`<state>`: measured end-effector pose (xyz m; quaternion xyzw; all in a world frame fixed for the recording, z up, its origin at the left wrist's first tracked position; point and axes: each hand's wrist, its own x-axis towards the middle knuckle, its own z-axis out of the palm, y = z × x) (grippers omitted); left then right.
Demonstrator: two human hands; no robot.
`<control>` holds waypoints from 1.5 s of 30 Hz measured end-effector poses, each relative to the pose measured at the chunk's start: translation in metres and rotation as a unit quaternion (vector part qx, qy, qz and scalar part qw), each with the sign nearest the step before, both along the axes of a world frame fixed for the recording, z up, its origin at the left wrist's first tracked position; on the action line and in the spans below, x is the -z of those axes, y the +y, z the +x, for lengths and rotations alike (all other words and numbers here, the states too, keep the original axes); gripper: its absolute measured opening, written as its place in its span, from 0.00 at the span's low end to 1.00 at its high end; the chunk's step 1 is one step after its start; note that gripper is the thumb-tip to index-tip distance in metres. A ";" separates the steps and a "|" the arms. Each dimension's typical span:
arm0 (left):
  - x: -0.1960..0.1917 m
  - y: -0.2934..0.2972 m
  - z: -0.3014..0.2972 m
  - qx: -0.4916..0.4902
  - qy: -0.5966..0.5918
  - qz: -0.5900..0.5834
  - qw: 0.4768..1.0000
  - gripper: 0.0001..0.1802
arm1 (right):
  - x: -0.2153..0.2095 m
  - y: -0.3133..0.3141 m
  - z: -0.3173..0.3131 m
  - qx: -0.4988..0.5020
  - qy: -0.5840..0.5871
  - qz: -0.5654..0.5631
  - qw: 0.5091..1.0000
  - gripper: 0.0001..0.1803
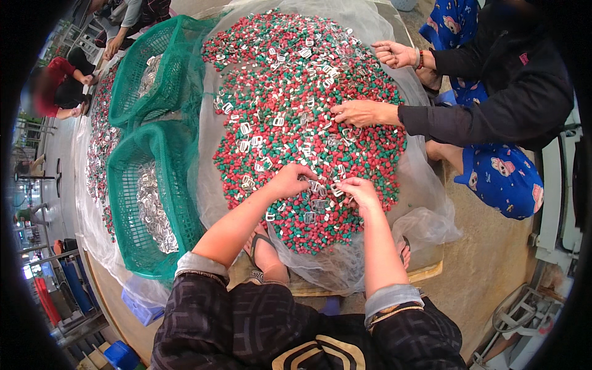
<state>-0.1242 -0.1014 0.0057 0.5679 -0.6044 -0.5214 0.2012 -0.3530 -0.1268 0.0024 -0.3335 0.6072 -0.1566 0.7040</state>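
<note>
A wide heap of small red, green and white pebble-like pieces [259, 105] lies before me, with silver metal buckles [245, 128] scattered through it. My right hand [362, 192] pinches a buckle [337, 190] between thumb and fingers, just above the near part of the heap. Close by on its left, my left hand [292, 181] is closed, its thumb and fingertips bent together over the pieces; whatever they hold cannot be made out. Several more buckles [318, 203] lie between and below the two hands.
Thin whitish netting [425, 185] spreads under the heap. Left of it stand two green plastic baskets [117, 216] draped in green net, with buckles inside. A co-worker's hands [364, 113] reach into the heap from the right. Other people [61, 86] sit at a second heap, far left.
</note>
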 end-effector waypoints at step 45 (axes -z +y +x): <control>0.001 -0.010 -0.035 0.035 -0.044 0.018 0.998 0.09 | 0.006 0.016 -0.018 0.168 -0.263 0.143 0.939 0.18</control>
